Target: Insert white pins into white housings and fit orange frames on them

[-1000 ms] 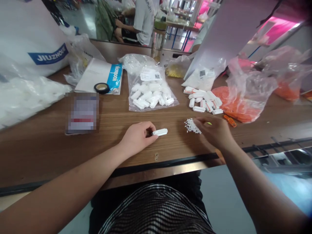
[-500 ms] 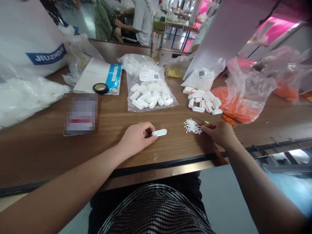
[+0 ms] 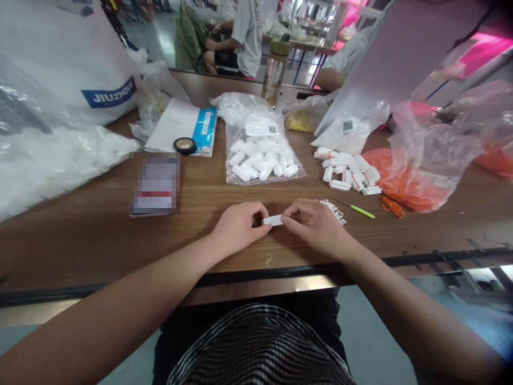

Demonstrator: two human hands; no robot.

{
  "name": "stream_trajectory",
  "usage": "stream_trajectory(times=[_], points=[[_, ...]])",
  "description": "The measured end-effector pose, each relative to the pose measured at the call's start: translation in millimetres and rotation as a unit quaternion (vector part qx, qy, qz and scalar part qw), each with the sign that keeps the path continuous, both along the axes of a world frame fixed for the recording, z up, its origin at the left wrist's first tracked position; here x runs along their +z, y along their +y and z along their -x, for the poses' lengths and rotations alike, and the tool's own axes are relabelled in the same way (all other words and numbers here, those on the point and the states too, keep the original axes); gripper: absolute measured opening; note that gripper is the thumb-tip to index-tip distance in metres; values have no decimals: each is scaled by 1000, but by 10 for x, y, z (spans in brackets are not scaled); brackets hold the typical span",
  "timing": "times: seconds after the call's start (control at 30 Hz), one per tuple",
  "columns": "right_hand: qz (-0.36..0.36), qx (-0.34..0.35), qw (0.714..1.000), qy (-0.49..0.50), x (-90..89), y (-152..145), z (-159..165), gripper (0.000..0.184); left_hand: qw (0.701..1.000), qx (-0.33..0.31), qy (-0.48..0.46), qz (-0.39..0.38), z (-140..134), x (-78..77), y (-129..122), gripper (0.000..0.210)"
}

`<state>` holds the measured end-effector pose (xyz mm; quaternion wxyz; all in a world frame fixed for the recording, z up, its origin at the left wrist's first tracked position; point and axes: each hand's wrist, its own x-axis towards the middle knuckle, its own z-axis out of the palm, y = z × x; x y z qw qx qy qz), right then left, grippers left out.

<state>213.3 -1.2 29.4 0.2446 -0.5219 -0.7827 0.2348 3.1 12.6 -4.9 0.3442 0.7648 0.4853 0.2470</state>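
A small white plastic connector housing (image 3: 274, 220) lies near the front edge of the table, its upper face showing small openings. My left hand (image 3: 241, 222) pinches its left end between thumb and fingers. My right hand (image 3: 312, 222) is closed in a pinch at the right end of the housing; whatever its fingertips hold is too small or hidden. Behind that hand, partly covered by it, is a pile of tiny white plugs (image 3: 335, 212). To the right of the pile rests a thin pick with a green handle (image 3: 362, 212).
Finished-looking white housings (image 3: 348, 174) with orange strips are heaped behind, beside a bag of orange parts (image 3: 417, 182). A bag of white housings (image 3: 262, 155) lies mid-table. Orange pieces (image 3: 393, 207), black tape (image 3: 185, 145), a notebook (image 3: 168, 128) and a blurred phone (image 3: 155, 184) are around.
My right hand has moved left from the pile of tiny white plugs to the right end of the housing. The left hand keeps hold of the housing. The view has shifted slightly left.
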Motion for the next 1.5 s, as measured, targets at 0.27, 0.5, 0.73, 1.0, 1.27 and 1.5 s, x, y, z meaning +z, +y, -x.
stream_trajectory(times=[0.27, 0.5, 0.73, 1.0, 1.27, 1.5], points=[[-13, 33, 999, -40, -94, 162, 161, 12, 1000, 0, -10, -4, 0, 24, 1, 13], [-57, 56, 993, -85, -67, 130, 153, 12, 1000, 1, -14, -4, -3, 19, -2, 12], [-133, 88, 980, -122, -25, 54, 75, 22, 1000, 3, -16, -3, 3, -3, -3, 14], [-142, 75, 983, -84, -56, 8, -3, 22, 1000, 0, 5, -3, 13, -22, 16, 13], [-32, -240, 955, -170, -162, -48, -1173, 21, 999, -8, 31, -13, 10, -4, 25, 13], [-5, -215, 967, -133, -272, 35, -1441, 29, 999, -5, 41, -6, 12, -4, 23, 14]])
